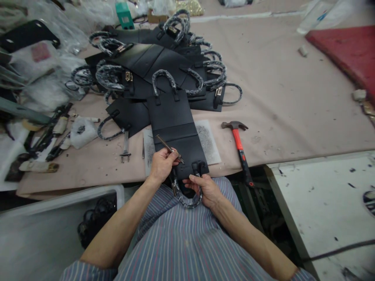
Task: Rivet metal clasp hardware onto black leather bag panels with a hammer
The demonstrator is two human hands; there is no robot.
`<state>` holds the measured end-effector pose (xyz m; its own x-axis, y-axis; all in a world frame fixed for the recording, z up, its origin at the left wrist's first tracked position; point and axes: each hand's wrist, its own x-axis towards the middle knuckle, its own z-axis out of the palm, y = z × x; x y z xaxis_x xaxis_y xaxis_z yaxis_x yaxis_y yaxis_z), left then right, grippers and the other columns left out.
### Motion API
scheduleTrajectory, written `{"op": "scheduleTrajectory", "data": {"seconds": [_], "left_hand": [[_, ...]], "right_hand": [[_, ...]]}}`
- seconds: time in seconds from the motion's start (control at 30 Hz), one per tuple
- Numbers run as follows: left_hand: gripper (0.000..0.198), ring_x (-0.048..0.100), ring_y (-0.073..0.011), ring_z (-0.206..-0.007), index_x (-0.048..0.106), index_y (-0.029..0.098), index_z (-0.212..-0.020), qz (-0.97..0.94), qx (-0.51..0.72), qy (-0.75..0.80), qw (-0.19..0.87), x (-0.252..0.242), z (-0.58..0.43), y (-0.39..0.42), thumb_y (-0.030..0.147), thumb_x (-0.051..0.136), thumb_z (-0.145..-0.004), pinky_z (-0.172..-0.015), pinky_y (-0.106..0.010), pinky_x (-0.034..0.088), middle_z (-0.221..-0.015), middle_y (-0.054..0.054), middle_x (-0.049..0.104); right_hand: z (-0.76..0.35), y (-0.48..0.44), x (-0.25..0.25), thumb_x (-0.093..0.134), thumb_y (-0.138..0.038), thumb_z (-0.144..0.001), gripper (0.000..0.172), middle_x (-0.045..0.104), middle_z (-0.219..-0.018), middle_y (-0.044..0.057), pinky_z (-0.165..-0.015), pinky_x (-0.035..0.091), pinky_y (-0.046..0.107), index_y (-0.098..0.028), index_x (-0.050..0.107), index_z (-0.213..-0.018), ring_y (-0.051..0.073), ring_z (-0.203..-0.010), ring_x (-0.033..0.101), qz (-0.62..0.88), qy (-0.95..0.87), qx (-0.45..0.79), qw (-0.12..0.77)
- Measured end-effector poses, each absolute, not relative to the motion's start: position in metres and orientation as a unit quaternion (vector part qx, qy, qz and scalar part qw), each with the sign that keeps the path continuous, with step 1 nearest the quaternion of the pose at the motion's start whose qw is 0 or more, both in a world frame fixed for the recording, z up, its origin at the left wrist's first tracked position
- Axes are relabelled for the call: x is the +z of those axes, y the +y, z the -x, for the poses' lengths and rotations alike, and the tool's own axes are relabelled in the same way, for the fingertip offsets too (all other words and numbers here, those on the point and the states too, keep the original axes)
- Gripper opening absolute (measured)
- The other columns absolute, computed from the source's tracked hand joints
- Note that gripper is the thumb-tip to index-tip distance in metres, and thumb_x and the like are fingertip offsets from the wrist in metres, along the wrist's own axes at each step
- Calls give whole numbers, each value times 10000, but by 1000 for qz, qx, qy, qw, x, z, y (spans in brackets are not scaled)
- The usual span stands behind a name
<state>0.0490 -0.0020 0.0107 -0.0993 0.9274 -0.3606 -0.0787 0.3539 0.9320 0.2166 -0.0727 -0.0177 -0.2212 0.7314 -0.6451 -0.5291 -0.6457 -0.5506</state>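
Note:
A black bag panel [174, 113] lies lengthwise before me, its near end at the table's edge. One plastic-wrapped handle [164, 80] is fixed at its far end; another wrapped handle [187, 202] hangs off the near end toward my lap. My left hand [163, 164] pinches a thin metal rod-like tool [166, 145], slanted over the panel's near left part. The tool's lower tip sits close to the panel; whether it touches I cannot tell. My right hand [206, 189] grips the panel's near edge beside the handle, thumb on top, other fingers partly hidden beneath.
A claw hammer [238, 142] lies to the right, its handle past the table edge. Behind the panel is a pile of black bag panels [143, 62] with wrapped handles. Tools [55, 132] lie at left, above a white bin [38, 234]. A red board [348, 50] is far right.

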Motion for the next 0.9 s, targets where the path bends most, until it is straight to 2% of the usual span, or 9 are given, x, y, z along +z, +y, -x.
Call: {"op": "scheduleTrajectory", "data": {"seconds": [0.2, 0.63, 0.77, 0.9], "left_hand": [[388, 722, -146, -660, 670, 124, -890, -322, 427, 605, 590, 19, -49, 2, 446, 823, -734, -572, -195, 555, -784, -53, 744], [387, 718, -156, -652, 682, 120, -875, -336, 385, 612, 604, 30, -49, 16, 457, 826, -749, -556, -207, 544, -788, -70, 753], [408, 719, -158, -664, 688, 122, -900, -353, 388, 592, 612, 31, -46, 12, 474, 824, -746, -573, -211, 545, -790, -69, 755], [379, 721, -166, -712, 689, 131, -945, -399, 402, 537, 625, 34, -38, -6, 454, 803, -784, -661, -248, 578, -835, -71, 766]], "right_hand": [[-210, -71, -26, 961, -328, -526, 471, 754, -751, 21, -628, 584, 257, -155, 713, -886, 141, -609, 681, 479, -120, 739, 458], [-206, -61, -18, 928, -289, -549, 443, 747, -759, 3, -558, 573, 256, -178, 696, -910, 150, -580, 670, 445, -128, 741, 487], [-206, -60, -16, 922, -285, -555, 432, 750, -769, 9, -606, 588, 276, -177, 704, -912, 158, -607, 676, 446, -134, 736, 491], [-203, -61, -14, 909, -275, -589, 442, 770, -848, 20, -653, 594, 280, -185, 708, -972, 173, -690, 703, 460, -155, 720, 496]]}}
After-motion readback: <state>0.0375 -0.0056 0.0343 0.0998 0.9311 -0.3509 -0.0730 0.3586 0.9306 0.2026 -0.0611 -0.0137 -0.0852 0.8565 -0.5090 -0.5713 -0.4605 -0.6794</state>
